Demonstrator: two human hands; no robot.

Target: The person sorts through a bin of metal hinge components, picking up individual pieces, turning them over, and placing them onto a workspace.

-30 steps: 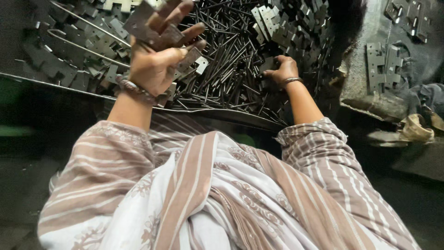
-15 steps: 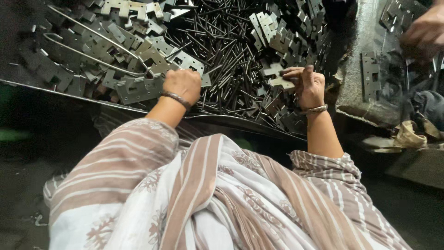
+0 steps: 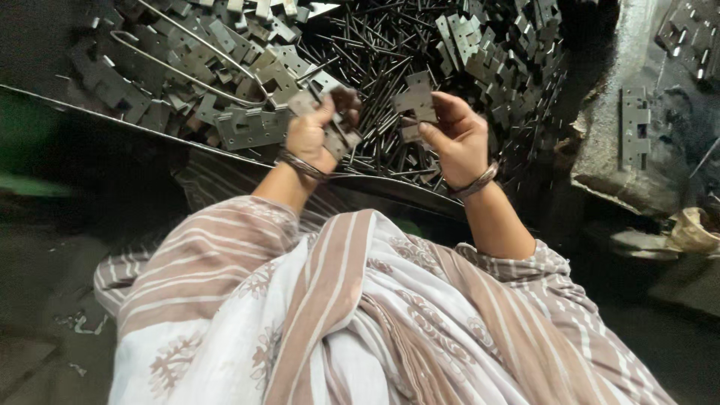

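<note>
Left hand fingers clamp a hinge plate; right hand fingers pinch another hinge leaf, both above the pin pile.

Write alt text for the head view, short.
A person's left hand and right hand each hold a flat grey metal hinge leaf above a large tray heaped with hinge leaves and thin dark pins. Striped brown and white cloth fills the foreground.

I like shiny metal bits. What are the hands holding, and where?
Right hand pinches a hinge plate by its lower edge; left hand grips another plate, mostly hidden.
</note>
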